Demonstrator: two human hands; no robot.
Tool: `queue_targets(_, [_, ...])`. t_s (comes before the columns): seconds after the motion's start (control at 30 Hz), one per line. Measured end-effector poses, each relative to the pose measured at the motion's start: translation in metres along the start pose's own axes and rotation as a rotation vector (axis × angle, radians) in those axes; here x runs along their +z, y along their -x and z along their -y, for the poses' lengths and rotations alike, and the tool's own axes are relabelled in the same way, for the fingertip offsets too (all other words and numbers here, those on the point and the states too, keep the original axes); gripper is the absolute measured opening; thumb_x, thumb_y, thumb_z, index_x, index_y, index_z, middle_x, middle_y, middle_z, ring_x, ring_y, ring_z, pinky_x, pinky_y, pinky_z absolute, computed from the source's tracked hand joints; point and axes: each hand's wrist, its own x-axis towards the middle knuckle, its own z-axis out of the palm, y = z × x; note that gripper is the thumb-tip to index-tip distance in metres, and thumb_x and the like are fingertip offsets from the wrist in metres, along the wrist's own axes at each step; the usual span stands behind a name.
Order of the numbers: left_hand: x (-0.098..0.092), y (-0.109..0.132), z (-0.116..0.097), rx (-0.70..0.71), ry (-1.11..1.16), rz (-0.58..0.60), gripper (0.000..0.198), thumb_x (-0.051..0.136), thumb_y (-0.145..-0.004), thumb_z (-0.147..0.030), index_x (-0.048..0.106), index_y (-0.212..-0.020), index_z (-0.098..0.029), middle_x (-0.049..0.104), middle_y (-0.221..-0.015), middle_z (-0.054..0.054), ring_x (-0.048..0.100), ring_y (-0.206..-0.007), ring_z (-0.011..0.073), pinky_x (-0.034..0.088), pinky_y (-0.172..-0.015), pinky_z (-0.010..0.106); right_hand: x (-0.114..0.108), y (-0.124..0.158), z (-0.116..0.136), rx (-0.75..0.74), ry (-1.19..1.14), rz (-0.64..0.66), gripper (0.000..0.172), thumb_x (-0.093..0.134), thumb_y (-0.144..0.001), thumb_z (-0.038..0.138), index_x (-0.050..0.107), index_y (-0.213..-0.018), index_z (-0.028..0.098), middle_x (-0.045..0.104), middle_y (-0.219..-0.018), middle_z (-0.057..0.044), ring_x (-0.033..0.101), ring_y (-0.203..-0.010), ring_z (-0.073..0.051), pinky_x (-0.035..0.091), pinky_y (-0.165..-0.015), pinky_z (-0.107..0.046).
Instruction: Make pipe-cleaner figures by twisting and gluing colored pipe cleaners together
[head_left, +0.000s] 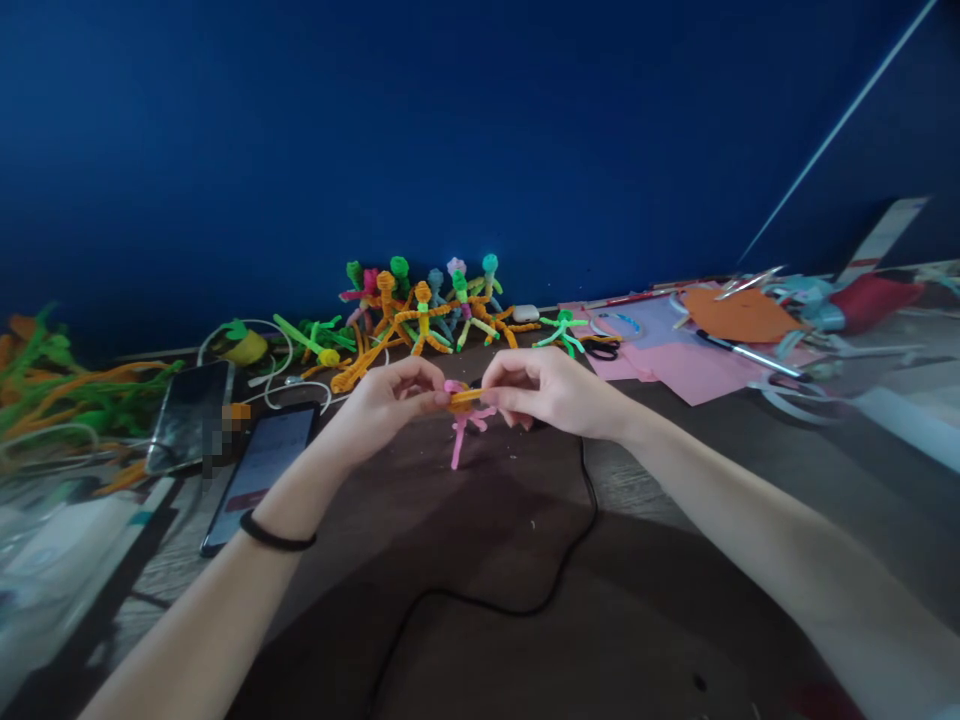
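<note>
Over the middle of the table, my left hand pinches a small pink pipe-cleaner figure near its top. Its pink limbs hang below my fingers. A yellow-orange pipe cleaner runs across the figure's upper part, between my two hands. My right hand has thumb and fingers closed on the right end of that orange piece. My fingertips partly hide how the orange piece meets the pink figure. Just behind my hands stands a group of finished-looking pipe-cleaner figures in orange, green, pink and blue.
Two phones and a white cable lie at left, beside loose green and orange pipe cleaners. Pink paper, a pen and black-handled scissors lie at right. A black cord crosses the front. A blue wall rises behind.
</note>
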Motion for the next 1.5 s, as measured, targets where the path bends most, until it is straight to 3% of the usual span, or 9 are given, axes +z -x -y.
queue_targets(0.2, [0.001, 0.003, -0.003, 0.034, 0.077, 0.057, 0.015, 0.066, -0.07, -0.028, 0.057, -0.073, -0.016, 0.056, -0.078, 0.0, 0.052, -0.07, 0.0106, 0.042, -0.062, 0.022, -0.006, -0.004, -0.005, -0.082, 0.06, -0.09, 0.016, 0.058, -0.079, 0.029, 0.058, -0.075, 0.013, 0.053, -0.061, 0.002, 0.044, -0.053, -0.006, 0.032, -0.048, -0.021])
queue_targets(0.5, [0.001, 0.005, -0.006, 0.11, 0.105, 0.179, 0.011, 0.064, -0.072, -0.025, 0.059, -0.072, -0.016, 0.055, -0.08, 0.001, 0.053, -0.074, 0.0116, 0.043, -0.065, 0.023, -0.008, -0.008, -0.012, -0.021, -0.073, -0.022, 0.015, 0.062, -0.075, 0.028, 0.059, -0.076, 0.013, 0.056, -0.065, 0.001, 0.046, -0.056, -0.006, 0.034, -0.052, -0.021])
queue_targets(0.87, [0.006, 0.007, -0.01, 0.122, 0.257, 0.316, 0.006, 0.065, -0.071, -0.019, 0.061, -0.07, -0.015, 0.054, -0.076, 0.001, 0.052, -0.069, 0.0103, 0.042, -0.062, 0.021, -0.001, -0.006, -0.013, -0.084, -0.18, 0.067, 0.006, 0.062, -0.075, 0.018, 0.062, -0.079, 0.014, 0.061, -0.074, 0.001, 0.054, -0.068, -0.007, 0.043, -0.064, -0.021])
queue_targets(1.1, [0.008, 0.006, -0.007, 0.096, 0.307, 0.291, 0.006, 0.066, -0.07, -0.018, 0.061, -0.069, -0.015, 0.057, -0.077, 0.002, 0.053, -0.069, 0.0104, 0.042, -0.062, 0.021, 0.0, -0.005, -0.01, -0.092, -0.185, 0.059, 0.008, 0.062, -0.076, 0.021, 0.063, -0.08, 0.014, 0.062, -0.075, 0.0, 0.055, -0.068, -0.007, 0.043, -0.062, -0.021])
queue_targets(1.3, [0.01, 0.006, -0.005, 0.067, 0.347, 0.263, 0.009, 0.067, -0.07, -0.019, 0.059, -0.069, -0.014, 0.059, -0.076, 0.001, 0.055, -0.07, 0.0101, 0.043, -0.063, 0.021, 0.001, -0.004, -0.013, -0.069, -0.238, 0.061, 0.012, 0.061, -0.078, 0.025, 0.063, -0.083, 0.014, 0.06, -0.071, 0.001, 0.05, -0.057, -0.005, 0.04, -0.051, -0.018])
queue_targets(1.5, [0.015, 0.005, -0.001, 0.048, 0.487, 0.187, 0.019, 0.069, -0.068, -0.016, 0.052, -0.076, -0.015, 0.059, -0.077, -0.001, 0.057, -0.069, 0.0087, 0.045, -0.062, 0.019, 0.003, -0.003, -0.013, -0.039, -0.358, 0.087, 0.009, 0.055, -0.082, 0.022, 0.057, -0.084, 0.014, 0.062, -0.073, 0.0, 0.058, -0.059, -0.007, 0.048, -0.057, -0.02])
